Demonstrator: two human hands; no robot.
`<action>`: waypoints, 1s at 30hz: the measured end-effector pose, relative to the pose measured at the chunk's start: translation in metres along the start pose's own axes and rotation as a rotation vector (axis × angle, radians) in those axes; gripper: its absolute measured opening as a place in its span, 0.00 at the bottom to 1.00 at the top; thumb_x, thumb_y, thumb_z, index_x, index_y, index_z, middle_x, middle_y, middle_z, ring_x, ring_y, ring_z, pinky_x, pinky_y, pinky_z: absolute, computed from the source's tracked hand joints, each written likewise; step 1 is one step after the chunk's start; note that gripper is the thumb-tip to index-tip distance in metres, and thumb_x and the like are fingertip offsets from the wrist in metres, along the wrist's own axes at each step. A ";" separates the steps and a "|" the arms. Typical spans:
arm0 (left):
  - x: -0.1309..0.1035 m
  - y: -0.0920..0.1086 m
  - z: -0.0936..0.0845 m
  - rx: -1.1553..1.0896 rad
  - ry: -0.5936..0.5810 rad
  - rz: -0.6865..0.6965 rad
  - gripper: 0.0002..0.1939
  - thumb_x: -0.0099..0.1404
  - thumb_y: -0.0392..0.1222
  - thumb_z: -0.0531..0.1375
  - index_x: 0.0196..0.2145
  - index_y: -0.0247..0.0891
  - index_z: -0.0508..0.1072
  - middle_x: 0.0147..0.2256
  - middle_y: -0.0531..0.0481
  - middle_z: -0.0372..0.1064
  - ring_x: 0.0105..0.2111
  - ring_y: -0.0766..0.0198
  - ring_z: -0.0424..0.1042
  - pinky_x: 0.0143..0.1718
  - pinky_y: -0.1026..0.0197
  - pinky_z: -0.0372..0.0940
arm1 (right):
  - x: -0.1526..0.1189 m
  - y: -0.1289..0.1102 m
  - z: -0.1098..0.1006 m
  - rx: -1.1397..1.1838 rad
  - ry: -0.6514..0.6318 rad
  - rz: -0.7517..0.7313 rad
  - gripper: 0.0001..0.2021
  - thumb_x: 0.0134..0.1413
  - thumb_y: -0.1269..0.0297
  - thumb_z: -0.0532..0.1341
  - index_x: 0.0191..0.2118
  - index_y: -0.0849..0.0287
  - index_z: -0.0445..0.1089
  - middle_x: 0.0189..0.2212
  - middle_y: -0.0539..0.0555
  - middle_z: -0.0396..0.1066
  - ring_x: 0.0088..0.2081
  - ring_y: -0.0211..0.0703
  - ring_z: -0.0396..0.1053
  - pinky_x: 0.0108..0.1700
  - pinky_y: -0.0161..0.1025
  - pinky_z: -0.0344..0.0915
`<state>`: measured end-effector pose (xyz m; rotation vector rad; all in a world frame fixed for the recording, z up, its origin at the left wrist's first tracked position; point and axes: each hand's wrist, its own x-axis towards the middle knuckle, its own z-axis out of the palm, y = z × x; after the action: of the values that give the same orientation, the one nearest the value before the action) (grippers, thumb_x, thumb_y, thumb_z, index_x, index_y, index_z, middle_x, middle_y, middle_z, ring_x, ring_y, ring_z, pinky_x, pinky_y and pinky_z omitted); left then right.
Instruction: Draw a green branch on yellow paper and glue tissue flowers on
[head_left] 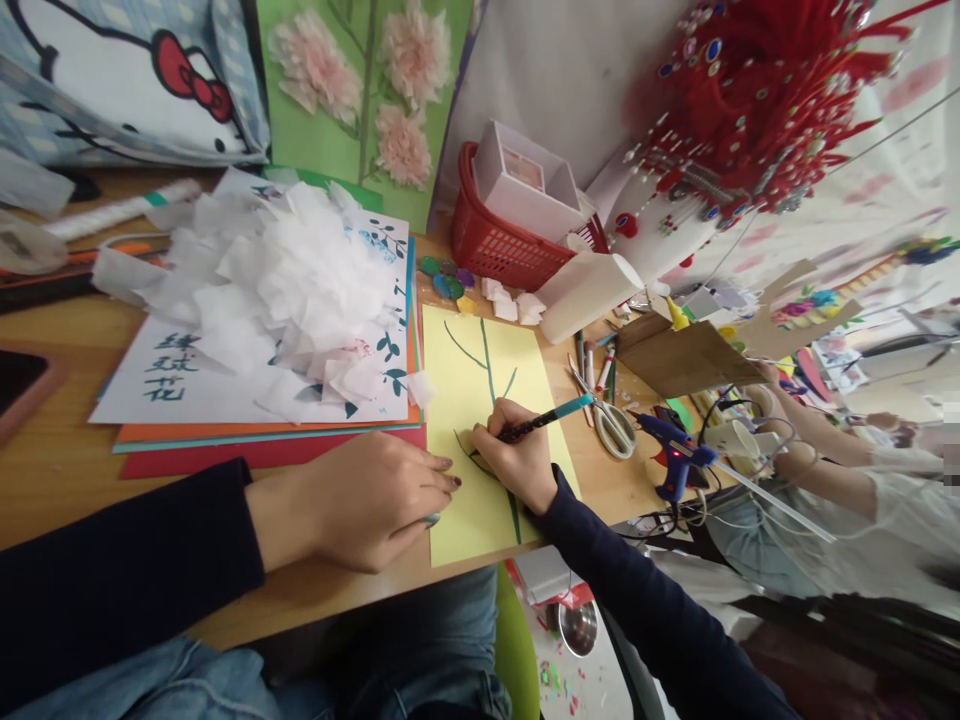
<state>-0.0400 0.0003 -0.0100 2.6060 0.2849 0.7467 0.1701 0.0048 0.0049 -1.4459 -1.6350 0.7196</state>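
Observation:
A yellow sheet of paper lies on the wooden table, bearing a dark green drawn stem with side branches. My right hand is closed around a dark marker with a blue end, its tip side down at a left branch low on the sheet. My left hand rests at the left edge of the sheet, fingers together and curled; nothing shows in it. Beyond it, white tissue pieces are heaped on a white sheet with painted leaves and characters, which lies on coloured papers.
Scissors and a blue glue gun are at the right. A red basket with a white box, a paper roll and a cardboard piece stand behind. Another person's arms show at the far right.

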 end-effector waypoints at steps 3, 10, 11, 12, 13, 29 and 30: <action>-0.002 0.000 0.002 -0.002 -0.011 -0.015 0.16 0.65 0.33 0.53 0.45 0.31 0.78 0.48 0.42 0.78 0.49 0.53 0.77 0.54 0.52 0.70 | 0.004 0.002 0.004 0.008 -0.006 0.007 0.13 0.38 0.67 0.58 0.16 0.54 0.49 0.14 0.42 0.47 0.18 0.32 0.46 0.21 0.33 0.44; -0.002 0.000 0.003 -0.023 -0.004 -0.019 0.16 0.65 0.33 0.53 0.44 0.31 0.78 0.47 0.41 0.78 0.49 0.52 0.77 0.55 0.51 0.70 | 0.014 0.002 0.011 0.008 -0.005 -0.040 0.12 0.37 0.68 0.56 0.16 0.54 0.49 0.14 0.42 0.47 0.19 0.32 0.45 0.22 0.34 0.44; -0.002 0.000 0.003 -0.024 -0.008 -0.019 0.15 0.64 0.33 0.53 0.44 0.31 0.78 0.48 0.41 0.78 0.49 0.52 0.77 0.55 0.51 0.70 | 0.015 0.001 0.012 0.008 -0.003 -0.041 0.12 0.37 0.68 0.56 0.16 0.54 0.49 0.14 0.42 0.46 0.19 0.32 0.45 0.22 0.34 0.44; -0.002 0.000 0.003 -0.024 -0.009 -0.021 0.15 0.64 0.33 0.53 0.44 0.31 0.78 0.48 0.41 0.78 0.50 0.53 0.77 0.55 0.52 0.69 | 0.016 0.001 0.013 0.007 0.000 -0.042 0.12 0.37 0.68 0.56 0.16 0.54 0.49 0.14 0.42 0.46 0.19 0.32 0.45 0.22 0.34 0.44; -0.002 -0.001 0.003 -0.024 -0.013 -0.024 0.15 0.64 0.33 0.53 0.44 0.31 0.78 0.48 0.41 0.78 0.50 0.53 0.76 0.55 0.52 0.69 | 0.017 0.000 0.013 0.004 0.001 -0.041 0.12 0.37 0.67 0.56 0.16 0.54 0.49 0.14 0.42 0.46 0.19 0.32 0.45 0.22 0.34 0.44; -0.003 -0.002 0.004 -0.004 0.000 -0.018 0.16 0.65 0.33 0.53 0.44 0.31 0.78 0.48 0.42 0.78 0.50 0.52 0.76 0.54 0.52 0.70 | 0.021 0.004 0.015 0.012 0.024 -0.047 0.15 0.43 0.67 0.59 0.17 0.54 0.49 0.15 0.42 0.48 0.19 0.33 0.47 0.23 0.34 0.47; -0.003 -0.002 0.004 -0.006 0.000 -0.018 0.16 0.65 0.33 0.53 0.44 0.31 0.78 0.48 0.42 0.78 0.50 0.53 0.76 0.54 0.52 0.70 | 0.021 0.004 0.015 0.015 0.025 -0.052 0.15 0.42 0.67 0.59 0.17 0.54 0.49 0.15 0.42 0.48 0.19 0.33 0.47 0.23 0.34 0.47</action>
<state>-0.0402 -0.0004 -0.0151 2.5947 0.3056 0.7402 0.1588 0.0276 -0.0017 -1.3919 -1.6389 0.6803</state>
